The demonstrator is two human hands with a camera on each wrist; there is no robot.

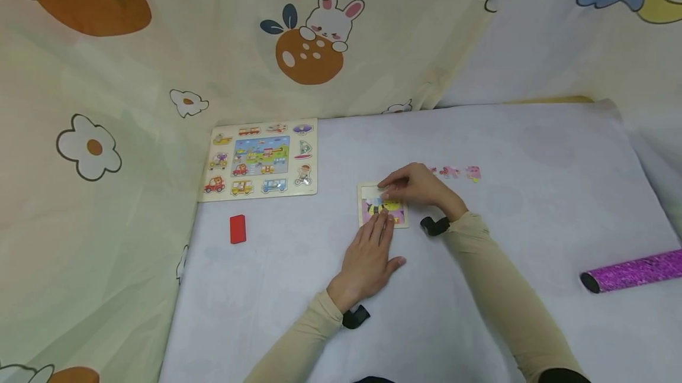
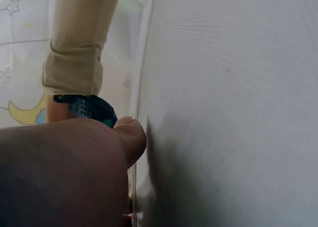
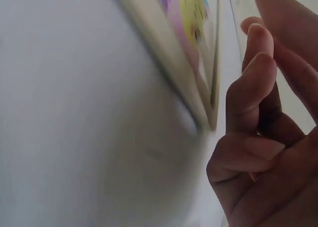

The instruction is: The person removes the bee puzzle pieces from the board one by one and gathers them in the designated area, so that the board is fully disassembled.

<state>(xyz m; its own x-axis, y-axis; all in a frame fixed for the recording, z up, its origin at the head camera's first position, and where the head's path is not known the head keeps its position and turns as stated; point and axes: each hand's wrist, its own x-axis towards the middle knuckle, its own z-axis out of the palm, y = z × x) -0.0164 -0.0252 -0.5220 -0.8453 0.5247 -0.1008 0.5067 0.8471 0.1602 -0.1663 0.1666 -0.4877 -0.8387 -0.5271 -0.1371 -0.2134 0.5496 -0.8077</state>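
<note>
Down on the white table [image 1: 479, 288], both hands work at a small puzzle [image 1: 381, 205] that lies flat near the middle. Left hand [image 1: 370, 256] lies palm down, fingers straight, their tips pressing the puzzle's near edge. Right hand [image 1: 421, 186] hovers over the far right corner with fingers curled; whether it pinches a piece, I cannot tell, since the fingertips are hidden in the head view and the right wrist view shows only curled fingers [image 3: 251, 83] beside the puzzle's pale frame [image 3: 198, 100]. Loose pink pieces [image 1: 453, 172] lie in a row just beyond the right hand. A vehicle board [image 1: 261, 159] lies at the far left, a red block [image 1: 237, 229] near it, and a purple roll [image 1: 634, 271] well apart at the right edge. Both wrists wear black straps [image 1: 434, 226]
</note>
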